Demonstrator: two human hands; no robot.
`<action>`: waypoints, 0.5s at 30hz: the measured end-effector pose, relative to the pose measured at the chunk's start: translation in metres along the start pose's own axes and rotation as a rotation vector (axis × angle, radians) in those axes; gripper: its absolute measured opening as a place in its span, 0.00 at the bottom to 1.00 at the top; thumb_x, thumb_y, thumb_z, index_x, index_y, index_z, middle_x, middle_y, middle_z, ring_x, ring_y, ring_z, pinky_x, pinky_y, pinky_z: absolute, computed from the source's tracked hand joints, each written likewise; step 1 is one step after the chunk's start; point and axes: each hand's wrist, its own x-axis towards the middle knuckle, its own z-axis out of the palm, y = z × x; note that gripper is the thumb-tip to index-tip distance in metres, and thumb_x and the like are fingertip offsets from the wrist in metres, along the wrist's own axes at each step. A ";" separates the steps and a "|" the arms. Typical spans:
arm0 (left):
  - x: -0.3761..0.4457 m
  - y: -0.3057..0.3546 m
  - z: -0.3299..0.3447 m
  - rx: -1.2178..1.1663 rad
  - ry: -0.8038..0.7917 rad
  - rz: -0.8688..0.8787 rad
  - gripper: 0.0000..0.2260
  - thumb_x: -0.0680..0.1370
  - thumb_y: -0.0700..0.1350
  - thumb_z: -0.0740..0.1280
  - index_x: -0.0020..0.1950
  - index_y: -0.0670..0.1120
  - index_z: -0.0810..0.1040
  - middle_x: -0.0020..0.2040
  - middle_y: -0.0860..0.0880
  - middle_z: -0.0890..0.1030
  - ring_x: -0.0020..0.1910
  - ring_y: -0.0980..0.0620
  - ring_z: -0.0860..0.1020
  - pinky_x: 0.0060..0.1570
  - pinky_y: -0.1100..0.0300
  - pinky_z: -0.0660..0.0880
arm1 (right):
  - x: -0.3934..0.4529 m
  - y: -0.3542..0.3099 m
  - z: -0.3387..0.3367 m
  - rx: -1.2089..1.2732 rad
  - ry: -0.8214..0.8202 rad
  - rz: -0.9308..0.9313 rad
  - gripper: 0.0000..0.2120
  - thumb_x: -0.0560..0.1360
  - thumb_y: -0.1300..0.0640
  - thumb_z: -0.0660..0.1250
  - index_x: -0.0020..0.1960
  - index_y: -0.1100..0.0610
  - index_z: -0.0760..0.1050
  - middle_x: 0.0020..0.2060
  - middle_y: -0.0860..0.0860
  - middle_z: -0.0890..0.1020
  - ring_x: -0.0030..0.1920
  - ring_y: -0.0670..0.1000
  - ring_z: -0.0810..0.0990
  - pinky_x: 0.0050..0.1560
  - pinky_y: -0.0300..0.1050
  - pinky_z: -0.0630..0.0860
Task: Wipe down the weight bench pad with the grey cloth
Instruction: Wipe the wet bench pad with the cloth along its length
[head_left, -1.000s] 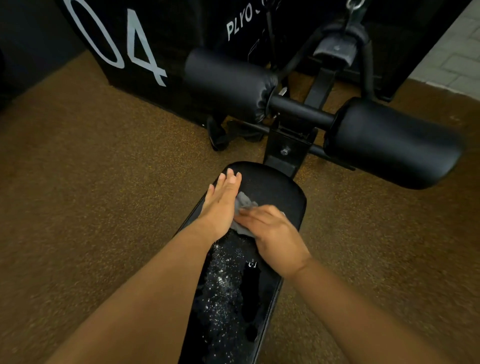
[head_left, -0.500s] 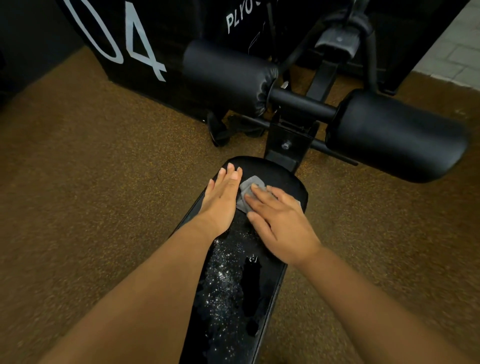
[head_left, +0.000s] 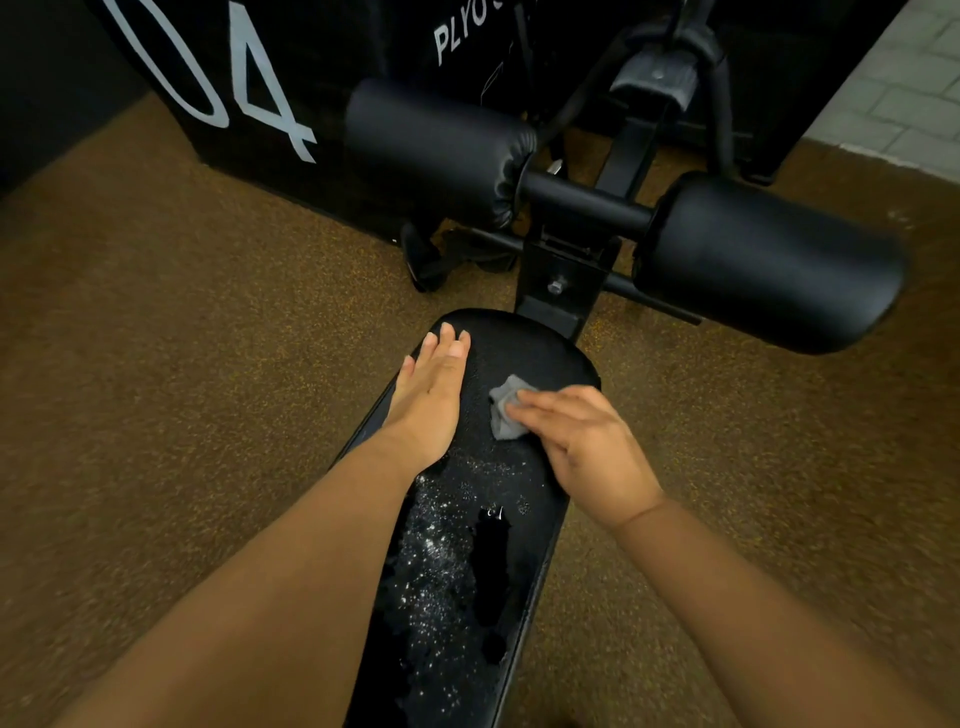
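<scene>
We see a black plyo box (head_left: 291, 78) marked "04" on brown flecked flooring (head_left: 156, 364), with two black roller pads (head_left: 769, 260) before it.

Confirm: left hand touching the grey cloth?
Apart. Head view shows bare black pad between the left hand and the grey cloth.

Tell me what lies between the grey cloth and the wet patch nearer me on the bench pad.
Nothing visible does. The grey cloth lies under the right hand, and bare bench pad runs from it to the wet droplets. The left hand rests flat to the cloth's left, apart from it.
</scene>
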 end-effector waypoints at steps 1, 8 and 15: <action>-0.001 0.001 0.000 -0.001 0.003 0.008 0.22 0.83 0.53 0.38 0.76 0.55 0.52 0.77 0.57 0.45 0.61 0.71 0.41 0.61 0.71 0.32 | 0.000 -0.008 0.007 0.002 0.053 0.042 0.16 0.71 0.67 0.71 0.56 0.55 0.81 0.54 0.50 0.82 0.51 0.53 0.77 0.55 0.48 0.75; -0.002 0.002 0.000 0.022 0.016 0.023 0.22 0.83 0.52 0.39 0.77 0.55 0.51 0.77 0.55 0.45 0.64 0.69 0.40 0.61 0.70 0.32 | -0.034 -0.030 0.001 0.056 -0.086 -0.062 0.13 0.75 0.62 0.66 0.58 0.54 0.81 0.57 0.48 0.81 0.49 0.50 0.76 0.54 0.39 0.72; 0.003 -0.006 0.002 0.150 0.034 0.051 0.21 0.83 0.48 0.39 0.77 0.52 0.50 0.78 0.54 0.44 0.73 0.61 0.39 0.64 0.67 0.32 | -0.031 -0.017 0.005 -0.029 0.104 0.100 0.14 0.74 0.61 0.65 0.58 0.54 0.81 0.56 0.49 0.82 0.49 0.52 0.77 0.51 0.49 0.76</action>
